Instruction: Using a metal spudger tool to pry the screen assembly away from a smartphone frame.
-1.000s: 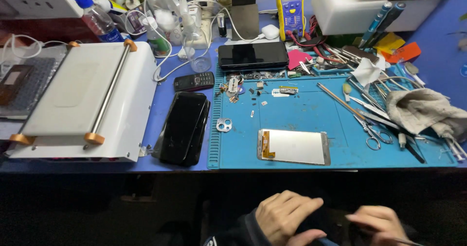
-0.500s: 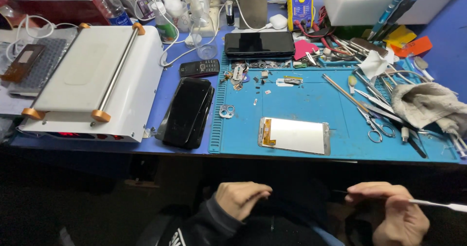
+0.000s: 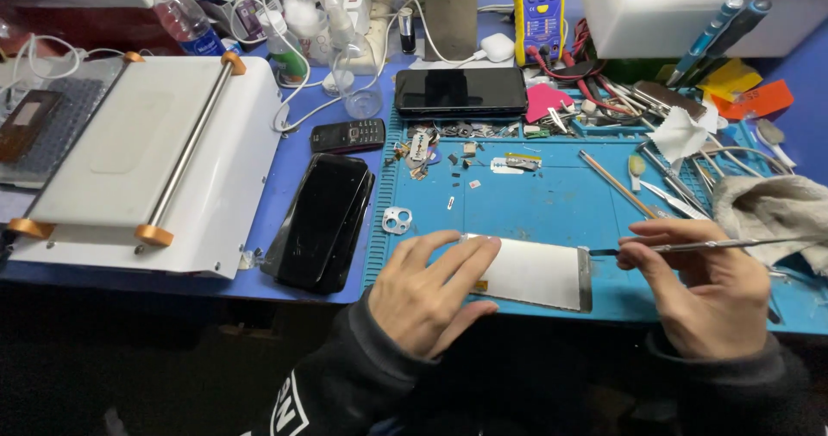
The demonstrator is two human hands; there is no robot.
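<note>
- On the blue mat (image 3: 552, 199), at six o'clock — a white phone panel (image 3: 535, 272) lies flat.
- Your left hand (image 3: 427, 294) presses its left end, fingers spread.
- Your right hand (image 3: 703, 294) pinches a thin metal tool (image 3: 690, 246) — its tip touches the panel's three o'clock edge.

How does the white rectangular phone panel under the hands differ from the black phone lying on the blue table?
The white rectangular phone panel is pale and lies on the blue mat; the black phone is dark and lies beside the mat. The left hand touches the panel; nothing touches the phone. Both lie flat.
</note>
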